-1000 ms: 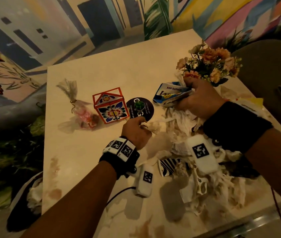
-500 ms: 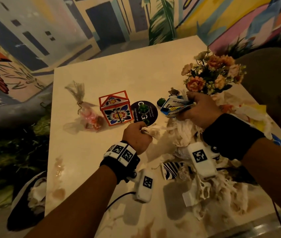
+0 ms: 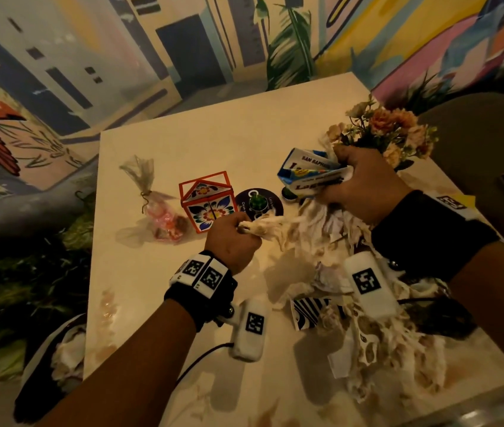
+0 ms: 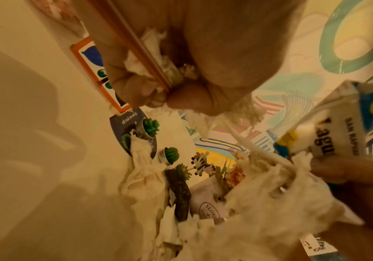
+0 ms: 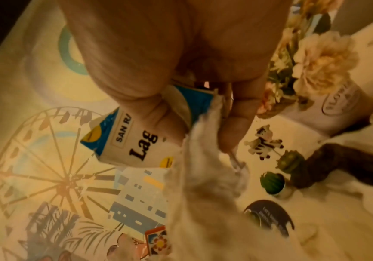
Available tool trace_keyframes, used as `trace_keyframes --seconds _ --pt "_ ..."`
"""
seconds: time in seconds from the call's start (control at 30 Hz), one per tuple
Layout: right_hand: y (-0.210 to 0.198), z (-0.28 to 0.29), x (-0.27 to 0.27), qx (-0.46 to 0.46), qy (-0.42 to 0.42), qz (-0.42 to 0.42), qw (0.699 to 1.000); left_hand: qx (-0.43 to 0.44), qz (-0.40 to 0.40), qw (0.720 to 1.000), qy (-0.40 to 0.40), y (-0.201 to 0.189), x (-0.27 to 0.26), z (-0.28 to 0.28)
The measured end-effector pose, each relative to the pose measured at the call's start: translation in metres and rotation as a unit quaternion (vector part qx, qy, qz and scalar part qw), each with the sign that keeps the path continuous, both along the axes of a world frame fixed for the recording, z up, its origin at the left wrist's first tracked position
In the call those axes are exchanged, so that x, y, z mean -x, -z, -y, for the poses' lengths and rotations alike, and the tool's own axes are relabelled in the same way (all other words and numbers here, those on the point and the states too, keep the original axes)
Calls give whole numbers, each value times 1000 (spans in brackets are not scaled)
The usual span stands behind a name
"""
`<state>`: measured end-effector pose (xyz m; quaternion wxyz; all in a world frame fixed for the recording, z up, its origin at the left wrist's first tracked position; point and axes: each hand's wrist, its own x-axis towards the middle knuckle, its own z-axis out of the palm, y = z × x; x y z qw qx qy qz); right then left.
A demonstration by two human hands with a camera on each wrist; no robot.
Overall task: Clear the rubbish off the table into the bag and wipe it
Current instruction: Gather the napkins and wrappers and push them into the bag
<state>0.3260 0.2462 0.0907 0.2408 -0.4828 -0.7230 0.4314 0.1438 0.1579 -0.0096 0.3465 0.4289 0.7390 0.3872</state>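
Between the two hands a mass of torn, stained tissue paper (image 3: 331, 238) stretches over the table (image 3: 213, 143). The left hand (image 3: 232, 241) is closed in a fist round one twisted end of it, fingers curled tight, with wads of the paper pushed out between them in the left wrist view. The right hand (image 3: 364, 186) grips a crushed blue and white carton (image 3: 309, 174) together with another bunch of the same paper, thumb pressed on the carton's printed side and fingers wrapped beneath it. The carton is lifted off the table, tilted, with its torn end pointing away from the right palm.

Below the right wrist more shredded paper lies heaped on the table, with a black and white striped scrap (image 3: 309, 312) among it. Just beyond the left knuckles sits a round dark coaster (image 3: 258, 201) bearing a small green cactus candle (image 3: 257, 201), and beside that, further to the left of the left hand, a red-framed floral box (image 3: 207, 204) stands upright. Past the box lies a tied cellophane packet of pink sweets (image 3: 158, 211). Beyond the right hand stands a bunch of peach and cream flowers (image 3: 389, 131). Under the left forearm, at the table's edge, a dark bag (image 3: 44, 365) hangs open with crumpled paper inside.
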Motion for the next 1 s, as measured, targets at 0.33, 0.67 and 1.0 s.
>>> trace_keyframes --seconds 0.33,0.67,1.0 --pt "7 -4 -4 -39 -11 90 995 8 6 1000 -6 -5 3 -3" --pt "-7 0 -11 -47 -17 78 996 -13 34 999 -10 -7 -3 -4" --pt "-8 -4 -6 -8 18 21 1000 -11 158 985 -63 -35 10 8"
